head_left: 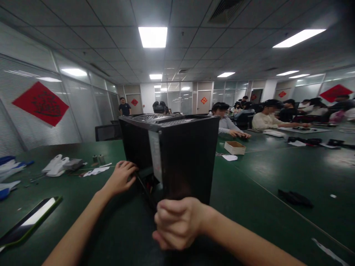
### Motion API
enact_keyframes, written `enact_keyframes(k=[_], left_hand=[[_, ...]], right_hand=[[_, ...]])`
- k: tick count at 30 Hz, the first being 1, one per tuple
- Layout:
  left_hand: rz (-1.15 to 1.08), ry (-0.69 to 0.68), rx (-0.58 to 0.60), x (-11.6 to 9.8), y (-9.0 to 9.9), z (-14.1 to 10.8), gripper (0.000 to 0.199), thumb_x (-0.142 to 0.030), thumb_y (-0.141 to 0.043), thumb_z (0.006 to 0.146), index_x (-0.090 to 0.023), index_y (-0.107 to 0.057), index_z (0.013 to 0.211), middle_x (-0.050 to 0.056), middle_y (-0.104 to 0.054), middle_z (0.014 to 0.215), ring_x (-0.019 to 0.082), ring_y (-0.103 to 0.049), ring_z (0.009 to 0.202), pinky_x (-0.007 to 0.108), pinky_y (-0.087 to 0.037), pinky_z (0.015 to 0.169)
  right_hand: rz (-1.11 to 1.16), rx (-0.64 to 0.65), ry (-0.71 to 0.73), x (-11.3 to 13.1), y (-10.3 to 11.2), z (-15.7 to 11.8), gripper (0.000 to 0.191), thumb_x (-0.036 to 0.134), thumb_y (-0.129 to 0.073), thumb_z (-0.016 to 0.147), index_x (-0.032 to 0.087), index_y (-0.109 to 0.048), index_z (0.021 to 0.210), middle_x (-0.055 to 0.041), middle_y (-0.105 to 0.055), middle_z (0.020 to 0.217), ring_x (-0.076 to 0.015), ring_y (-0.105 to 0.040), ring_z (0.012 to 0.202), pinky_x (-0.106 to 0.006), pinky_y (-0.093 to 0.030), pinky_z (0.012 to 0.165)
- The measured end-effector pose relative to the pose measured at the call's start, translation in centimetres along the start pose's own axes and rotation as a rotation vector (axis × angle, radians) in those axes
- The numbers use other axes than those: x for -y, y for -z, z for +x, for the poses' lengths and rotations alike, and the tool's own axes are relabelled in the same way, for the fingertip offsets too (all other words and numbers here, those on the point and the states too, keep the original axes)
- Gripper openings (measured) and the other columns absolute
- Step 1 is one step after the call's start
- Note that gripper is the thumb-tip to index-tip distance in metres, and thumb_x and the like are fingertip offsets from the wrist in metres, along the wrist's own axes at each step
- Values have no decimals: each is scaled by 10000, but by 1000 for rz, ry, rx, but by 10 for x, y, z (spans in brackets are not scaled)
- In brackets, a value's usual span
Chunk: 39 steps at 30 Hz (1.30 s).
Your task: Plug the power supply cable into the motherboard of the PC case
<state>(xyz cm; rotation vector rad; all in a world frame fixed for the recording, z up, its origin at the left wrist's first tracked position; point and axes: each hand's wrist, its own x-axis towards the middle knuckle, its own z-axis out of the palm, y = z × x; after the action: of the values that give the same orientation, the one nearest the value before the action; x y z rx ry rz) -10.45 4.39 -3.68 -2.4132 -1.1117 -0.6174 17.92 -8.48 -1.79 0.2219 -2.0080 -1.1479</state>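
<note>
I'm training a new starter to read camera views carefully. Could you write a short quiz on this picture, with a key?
1. True or false: the phone lies to the left of the black case.

2. What colour is the tabletop?
A) Red
B) Green
C) White

3. Which of the person's own hands, both at the black case, is nearer the camera?

Key:
1. True
2. B
3. The right hand, with its fingers curled at the lower near corner.
</note>
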Motion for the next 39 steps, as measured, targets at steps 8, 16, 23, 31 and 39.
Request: enact_keyframes(k=[8,16,23,31,39], left_hand=[[-202,0,2,-37,-15,16,332,-399,-493,939,-186,-625,1156,109,-646,1170,250,-590,1107,425,-451,1026],[-110,28,6,-77,-21,24,310,-445,-463,969,-180,-610,908,76,-678,920,234,-623,855,381,-453,777],[104,116,-134,-102,-33,22,419,-537,-432,965,-186,-605,813,77,-692,799,233,-634,738,355,-403,691],[105,166,-164,-113,-37,29,506,-595,-375,972,-179,-621,822,92,-701,810,239,-625,731,357,-369,700],[132,229,-211,-119,-39,30,485,-474,-319,1018,-182,-615,768,89,-680,769,232,-602,737,361,-316,701]], right_hand=[[-76,359,-167,-43,60,-123,231,259,-493,870,250,-673,726,-24,-636,754,-185,-579,917,-350,-418,967],[-108,667,-319,-66,92,-192,206,279,-518,899,284,-699,801,-34,-707,890,-189,-571,1029,-363,-373,1009],[-127,772,-305,-85,104,-207,190,311,-536,931,260,-715,892,-71,-715,1049,-201,-542,1092,-368,-328,1057],[-196,945,-605,-63,90,-173,274,340,-488,972,164,-694,1007,-148,-652,1144,-273,-501,1177,-459,-275,1125],[382,786,-816,43,96,13,479,434,-397,1005,215,-697,703,-11,-616,541,-133,-538,433,-273,-447,518]])
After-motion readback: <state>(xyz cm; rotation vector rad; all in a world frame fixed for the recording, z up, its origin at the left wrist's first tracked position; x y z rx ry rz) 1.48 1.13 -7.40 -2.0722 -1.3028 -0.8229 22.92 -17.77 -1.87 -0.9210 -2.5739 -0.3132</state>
